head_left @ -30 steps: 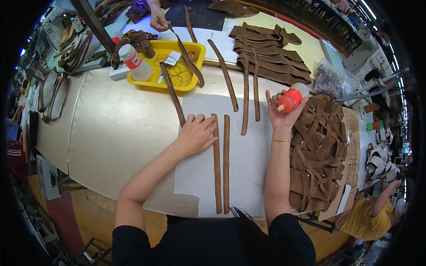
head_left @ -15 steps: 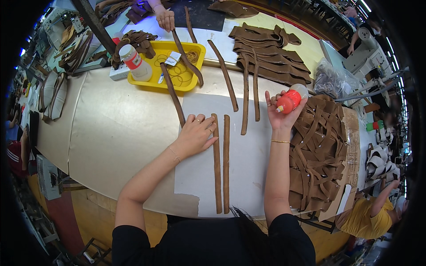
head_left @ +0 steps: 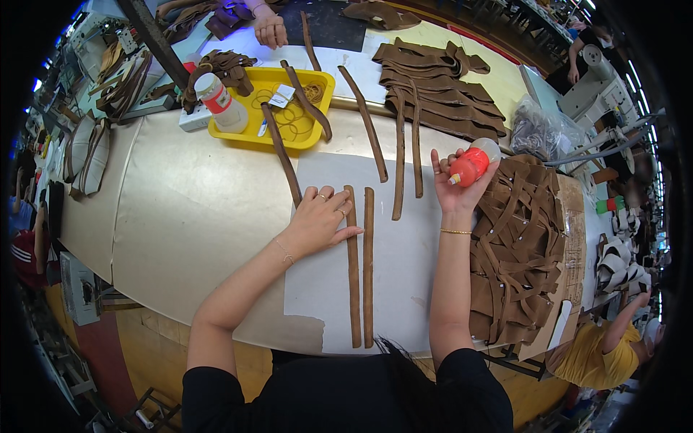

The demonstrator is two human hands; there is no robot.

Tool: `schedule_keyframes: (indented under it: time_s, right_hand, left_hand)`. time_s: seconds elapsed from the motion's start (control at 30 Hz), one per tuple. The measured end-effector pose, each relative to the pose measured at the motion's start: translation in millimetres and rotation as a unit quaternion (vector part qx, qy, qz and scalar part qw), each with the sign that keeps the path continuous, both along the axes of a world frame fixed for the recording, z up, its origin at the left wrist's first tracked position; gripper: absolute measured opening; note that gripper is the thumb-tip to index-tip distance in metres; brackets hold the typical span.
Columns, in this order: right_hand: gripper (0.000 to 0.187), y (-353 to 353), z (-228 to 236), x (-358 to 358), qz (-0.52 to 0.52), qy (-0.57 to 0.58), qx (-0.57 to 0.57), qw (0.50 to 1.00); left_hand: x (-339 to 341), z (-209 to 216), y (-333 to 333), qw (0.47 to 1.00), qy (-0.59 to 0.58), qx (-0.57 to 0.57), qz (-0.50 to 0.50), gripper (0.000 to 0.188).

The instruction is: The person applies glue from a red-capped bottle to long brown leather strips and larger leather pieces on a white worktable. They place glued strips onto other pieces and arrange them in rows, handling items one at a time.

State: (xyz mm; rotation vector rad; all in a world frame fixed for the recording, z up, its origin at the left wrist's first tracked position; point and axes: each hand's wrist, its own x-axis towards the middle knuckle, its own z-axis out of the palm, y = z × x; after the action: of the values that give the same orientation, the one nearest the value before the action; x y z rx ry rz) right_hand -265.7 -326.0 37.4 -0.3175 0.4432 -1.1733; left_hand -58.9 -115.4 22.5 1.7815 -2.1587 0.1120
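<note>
Smooth grey sheet (head_left: 404, 296) covered the lower middle of the pale gold tabletop (head_left: 188, 216) before you. On it lay a long brown leather-like strip (head_left: 354, 289), with a matching second strip (head_left: 369, 274) just right of it. Your left hand (head_left: 317, 220) rested on the first one's upper end, fingers loosely bent, gripping nothing, thumb across it. Light, even fingertip pressure seemed best, lest the strip skew toward its neighbour. Right of centre, your right hand (head_left: 458, 193), palm up, had its fingers curled round a red-and-clear plastic squeeze bottle (head_left: 473, 163); its nozzle tilted down leftward, so a slack grip looked wise against drips. Farther, at upper left, a yellow plastic tray (head_left: 242, 140) held a translucent plastic bottle (head_left: 231, 115) whose red-and-white label was too small to read. Beyond hung a co-worker's hand (head_left: 271, 30), fingers loosely bent.
</note>
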Motion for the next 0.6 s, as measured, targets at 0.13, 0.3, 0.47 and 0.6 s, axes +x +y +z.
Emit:
schedule_keyframes:
  time_s: [0.13,0.3,0.47,0.6]
  right_hand:
    - [0.072,1.6,0.2,-1.2,0.008,0.005,-0.012,1.000]
    - [0.075,3.7,1.2,-1.7,0.006,0.014,-0.008,1.000]
    - [0.075,11.2,2.8,-3.0,-0.016,0.019,0.033,0.999]
    - [0.074,8.3,-2.0,-6.7,0.023,-0.010,0.006,1.000]
  left_hand:
    - [-0.8,0.5,0.4,1.000,-0.002,-0.003,0.000,0.053]
    - [-1.4,1.3,0.4,1.000,-0.005,0.001,-0.001,0.051]
    - [-5.9,3.0,6.8,0.998,-0.006,0.058,0.004,0.053]
    - [-6.4,5.6,5.8,0.998,-0.017,0.055,0.005,0.052]
